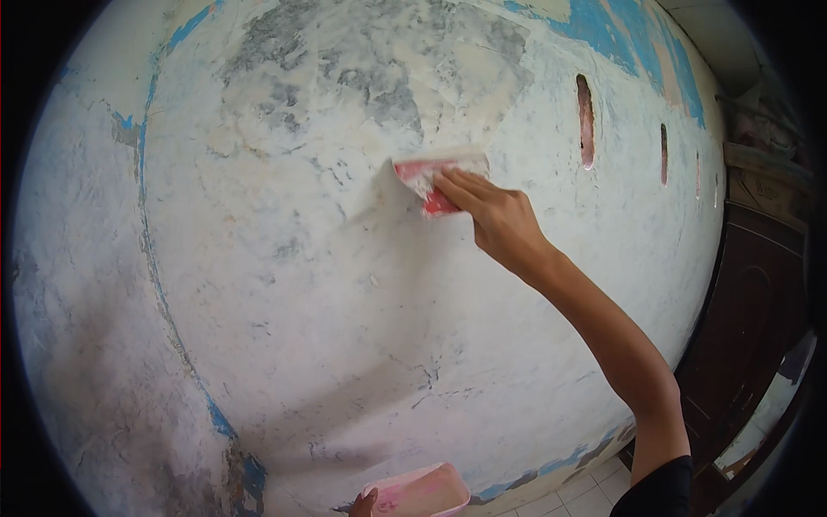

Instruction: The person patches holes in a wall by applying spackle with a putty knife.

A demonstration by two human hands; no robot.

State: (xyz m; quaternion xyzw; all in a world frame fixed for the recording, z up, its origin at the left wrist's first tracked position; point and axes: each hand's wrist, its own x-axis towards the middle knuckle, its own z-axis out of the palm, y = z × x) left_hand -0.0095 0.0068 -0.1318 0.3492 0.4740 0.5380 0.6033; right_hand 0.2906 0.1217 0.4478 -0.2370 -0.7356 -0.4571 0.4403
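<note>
My right hand grips a red putty spreader, its wide blade smeared with whitish paste. The blade's upper edge rests on or very close to the wall, a little above the middle of the view. White filler covers much of that wall, with grey patches showing through higher up. At the lower edge, my left hand holds a pink plastic tub by its left side. Pale paste coats the tub's inside. Most of the left hand and the tub's lower part are cut off by the frame.
Narrow vertical slots pierce the wall on the right. Blue old paint remains along the top, and a blue-edged corner line runs down the left. Right of the wall stand a dark wooden door and a cardboard box. White floor tiles lie below.
</note>
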